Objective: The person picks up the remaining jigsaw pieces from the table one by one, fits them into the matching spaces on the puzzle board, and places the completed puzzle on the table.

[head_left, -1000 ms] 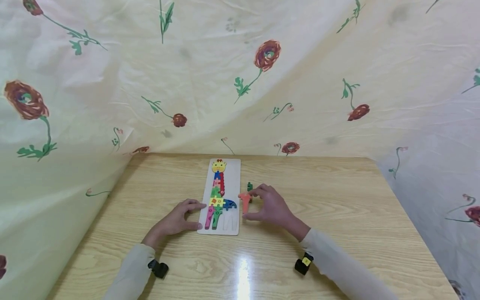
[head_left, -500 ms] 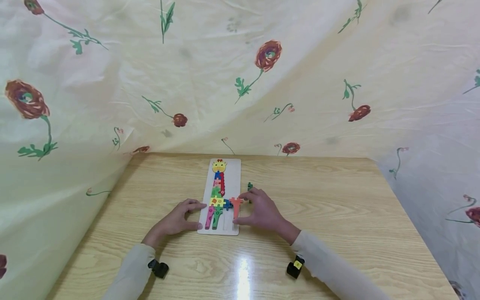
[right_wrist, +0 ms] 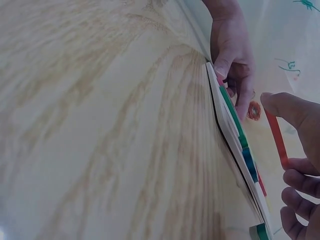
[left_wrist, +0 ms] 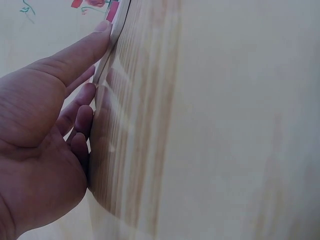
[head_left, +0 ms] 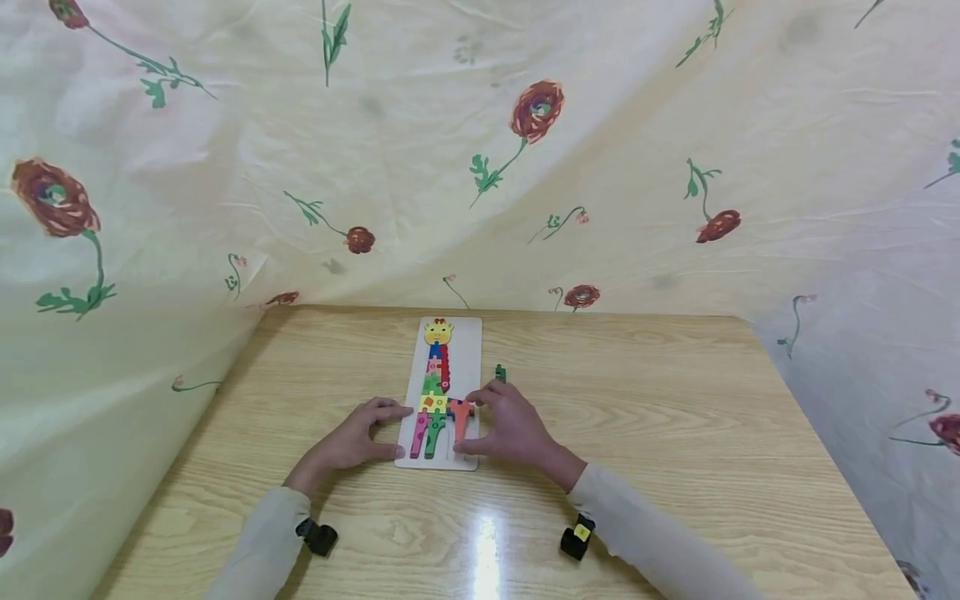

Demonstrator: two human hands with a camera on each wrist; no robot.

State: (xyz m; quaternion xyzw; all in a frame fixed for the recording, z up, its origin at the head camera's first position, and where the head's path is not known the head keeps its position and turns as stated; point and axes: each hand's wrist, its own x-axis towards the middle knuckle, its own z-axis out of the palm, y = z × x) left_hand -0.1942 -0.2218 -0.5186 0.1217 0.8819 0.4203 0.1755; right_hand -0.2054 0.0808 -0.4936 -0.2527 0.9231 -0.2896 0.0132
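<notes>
A white puzzle board point(head_left: 467, 354) lies on the table, with a giraffe of coloured pieces set in it. My left hand point(head_left: 360, 437) rests at the board's left edge, its thumb and a finger touching the rim. Between thumb and fingertip my right hand point(head_left: 517, 427) pinches an orange leg-shaped puzzle piece point(head_left: 460, 419). That piece is above the board's lower right, partly covering the dark blue piece point(head_left: 452, 406). The right wrist view shows the orange piece point(right_wrist: 277, 137) raised clear of the board. Pink point(head_left: 418, 435) and green point(head_left: 433, 437) leg pieces sit in the board.
A dark green puzzle piece point(head_left: 500, 372) stands on the wooden table point(head_left: 637, 383) just right of the board, partly hidden behind my right hand. Flowered cloth point(head_left: 420, 167) hangs behind the table and along its sides.
My right hand has carried the orange piece leftward, from beside the board's right edge to over its lower right part. The left hand and the board have stayed in place.
</notes>
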